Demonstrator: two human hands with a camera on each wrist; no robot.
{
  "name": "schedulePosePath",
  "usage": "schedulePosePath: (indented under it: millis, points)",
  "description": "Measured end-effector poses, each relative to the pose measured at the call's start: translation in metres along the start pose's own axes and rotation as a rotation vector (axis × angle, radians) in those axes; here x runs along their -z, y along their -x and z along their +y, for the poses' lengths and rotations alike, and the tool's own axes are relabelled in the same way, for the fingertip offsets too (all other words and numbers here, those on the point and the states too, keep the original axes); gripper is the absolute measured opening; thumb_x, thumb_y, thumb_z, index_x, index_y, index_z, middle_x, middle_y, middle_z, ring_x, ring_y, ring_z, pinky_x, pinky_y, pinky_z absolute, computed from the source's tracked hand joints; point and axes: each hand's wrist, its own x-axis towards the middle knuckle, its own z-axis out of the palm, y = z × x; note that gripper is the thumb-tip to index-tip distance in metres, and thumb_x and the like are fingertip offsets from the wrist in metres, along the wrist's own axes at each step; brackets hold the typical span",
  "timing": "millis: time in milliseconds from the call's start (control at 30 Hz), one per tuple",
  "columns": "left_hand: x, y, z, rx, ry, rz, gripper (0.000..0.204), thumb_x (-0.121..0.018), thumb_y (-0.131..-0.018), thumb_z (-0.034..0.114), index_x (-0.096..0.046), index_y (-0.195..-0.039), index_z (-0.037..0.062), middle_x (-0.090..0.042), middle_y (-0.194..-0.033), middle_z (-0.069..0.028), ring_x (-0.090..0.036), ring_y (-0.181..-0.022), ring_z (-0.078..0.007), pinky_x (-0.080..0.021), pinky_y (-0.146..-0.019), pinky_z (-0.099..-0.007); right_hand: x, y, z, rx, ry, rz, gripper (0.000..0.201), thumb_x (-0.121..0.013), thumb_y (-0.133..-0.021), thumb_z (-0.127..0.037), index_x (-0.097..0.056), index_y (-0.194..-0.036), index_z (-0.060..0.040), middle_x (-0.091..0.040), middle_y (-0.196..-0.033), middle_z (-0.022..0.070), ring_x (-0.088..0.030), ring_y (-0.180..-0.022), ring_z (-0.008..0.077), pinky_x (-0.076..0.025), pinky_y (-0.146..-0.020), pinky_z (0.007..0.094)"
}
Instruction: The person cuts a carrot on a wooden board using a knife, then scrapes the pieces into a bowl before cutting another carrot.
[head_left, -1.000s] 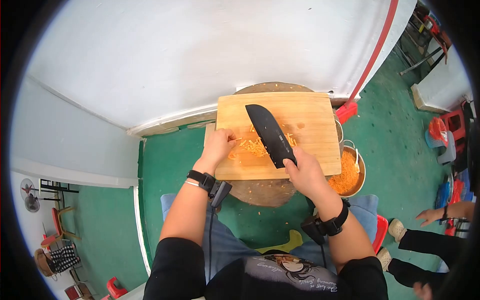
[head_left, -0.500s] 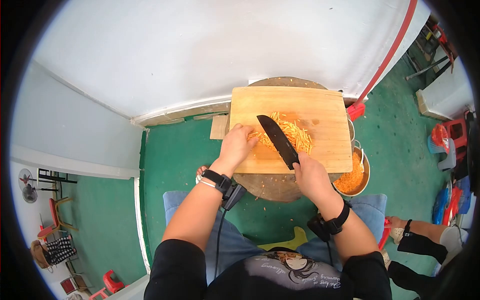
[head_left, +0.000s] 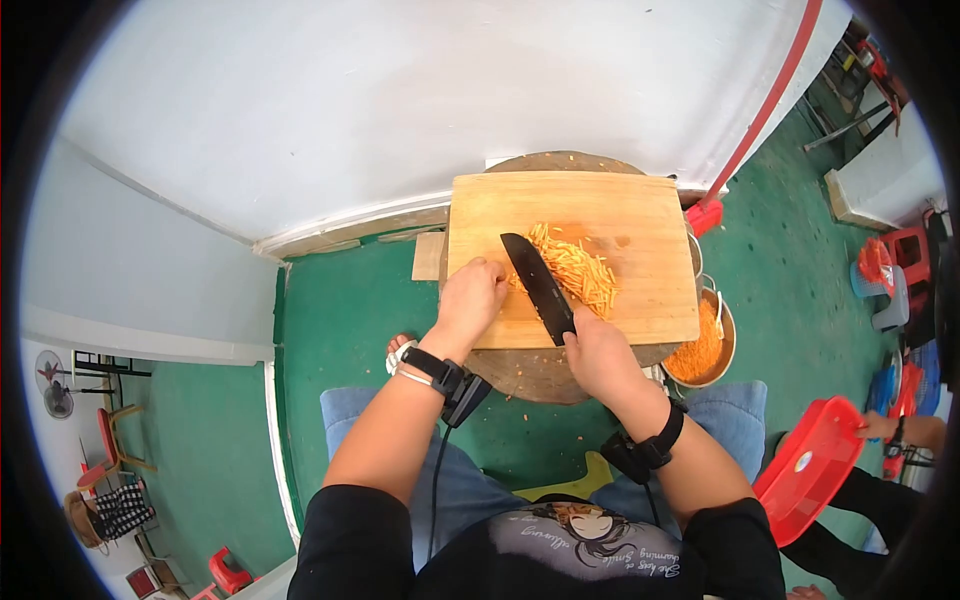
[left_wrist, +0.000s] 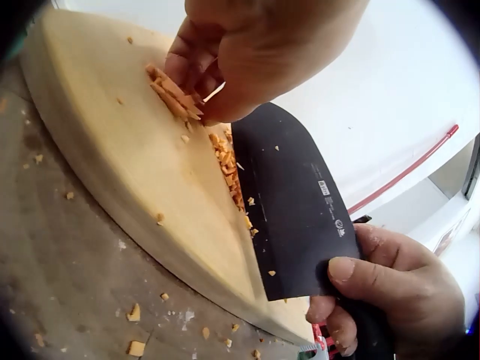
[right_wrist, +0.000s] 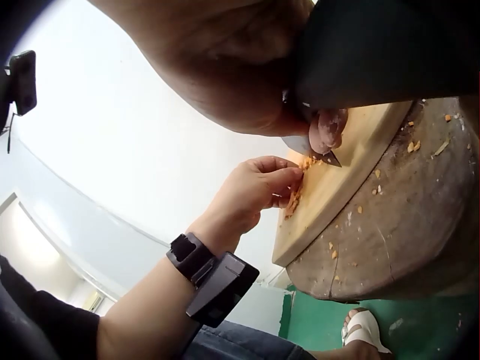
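Green floor and a white wall frame the head view, where a round wooden stump (head_left: 540, 375) carries a pale cutting board (head_left: 640, 310) in front of my knees. On the board my left hand (head_left: 470, 298) curls over a small bunch of carrot strips (head_left: 575, 268), fingertips tucked back, likely so they stay clear of the edge. My right hand (head_left: 597, 358) wraps the handle of a black knife (head_left: 537, 283), its blade slanting across the board just beside the left knuckles, with most of the orange shreds lying on its far side. A metal bowl of shredded carrot (head_left: 700, 350) sits low at the board's right edge, probably placed to catch finished cuts, and another person lifts a red stool (head_left: 815, 470) at far right. From the left wrist, my left fingers (left_wrist: 187, 71) pinch a few orange sticks against the board while the broad black blade stands on edge right beside them, my right thumb (left_wrist: 352, 271) pressed on its side near the handle for steadiness. From the right wrist, the right hand fills the top, closed on the knife, and the left hand (right_wrist: 251, 191) rests curled on the board's near rim.
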Motion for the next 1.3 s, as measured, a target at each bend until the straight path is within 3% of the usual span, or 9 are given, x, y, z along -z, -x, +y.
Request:
schedulePosePath:
  millis: [200, 433, 700, 1133, 1200, 1300]
  points:
    - [0.003, 0.009, 0.009, -0.022, 0.021, -0.022, 0.010, -0.061, -0.075, 0.011, -0.063, -0.080, 0.0013, -0.060, -0.079, -0.0175, -0.059, -0.077, -0.0346, -0.048, -0.069, -0.0414, -0.004, 0.000, -0.002, 0.111, 0.028, 0.048, 0.011, -0.052, -0.084, -0.008, -0.045, -0.085, 0.0012, -0.057, -0.067, 0.0233, -0.059, -0.066, 0.0392, -0.047, -0.061, 0.0474]
    - [0.003, 0.008, 0.010, -0.021, 0.042, -0.041, 0.013, -0.065, -0.074, 0.010, -0.062, -0.083, 0.0007, -0.061, -0.080, -0.0181, -0.060, -0.077, -0.0351, -0.048, -0.068, -0.0407, 0.007, -0.006, -0.004, 0.042, 0.106, 0.006, 0.009, -0.050, -0.083, -0.007, -0.046, -0.086, 0.0012, -0.059, -0.070, 0.0221, -0.060, -0.067, 0.0382, -0.048, -0.060, 0.0459]
    - [0.003, 0.007, 0.018, -0.001, 0.044, -0.045, 0.012, -0.066, -0.073, 0.010, -0.063, -0.079, 0.0002, -0.062, -0.080, -0.0175, -0.061, -0.076, -0.0348, -0.048, -0.067, -0.0406, 0.016, -0.003, -0.017, 0.069, 0.351, -0.015, 0.011, -0.051, -0.077, -0.002, -0.047, -0.087, -0.0023, -0.061, -0.072, 0.0164, -0.064, -0.068, 0.0292, -0.051, -0.058, 0.0370]
    - [0.001, 0.005, 0.017, -0.039, 0.001, -0.025, 0.008, -0.064, -0.072, 0.008, -0.064, -0.076, 0.0019, -0.062, -0.078, -0.0178, -0.061, -0.074, -0.0346, -0.048, -0.066, -0.0405, 0.004, -0.013, -0.016, 0.130, 0.334, 0.070, 0.008, -0.047, -0.082, -0.005, -0.049, -0.089, -0.0021, -0.062, -0.072, 0.0148, -0.065, -0.068, 0.0282, -0.052, -0.058, 0.0361]
    - [0.000, 0.004, 0.016, -0.053, -0.005, -0.019, 0.007, -0.064, -0.072, 0.008, -0.065, -0.076, 0.0021, -0.062, -0.077, -0.0174, -0.061, -0.073, -0.0345, -0.048, -0.065, -0.0405, 0.009, -0.016, -0.019, 0.072, 0.359, -0.040, 0.009, -0.047, -0.082, -0.005, -0.050, -0.090, -0.0016, -0.062, -0.073, 0.0147, -0.065, -0.071, 0.0286, -0.052, -0.061, 0.0359]
    - [-0.001, 0.003, 0.013, -0.060, -0.008, -0.008, 0.007, -0.064, -0.072, 0.008, -0.065, -0.075, 0.0024, -0.062, -0.074, -0.0168, -0.061, -0.071, -0.0344, -0.048, -0.064, -0.0404, 0.014, -0.013, -0.025, 0.051, 0.374, -0.038, 0.009, -0.047, -0.082, -0.006, -0.051, -0.090, -0.0015, -0.062, -0.075, 0.0149, -0.065, -0.072, 0.0279, -0.052, -0.061, 0.0354]
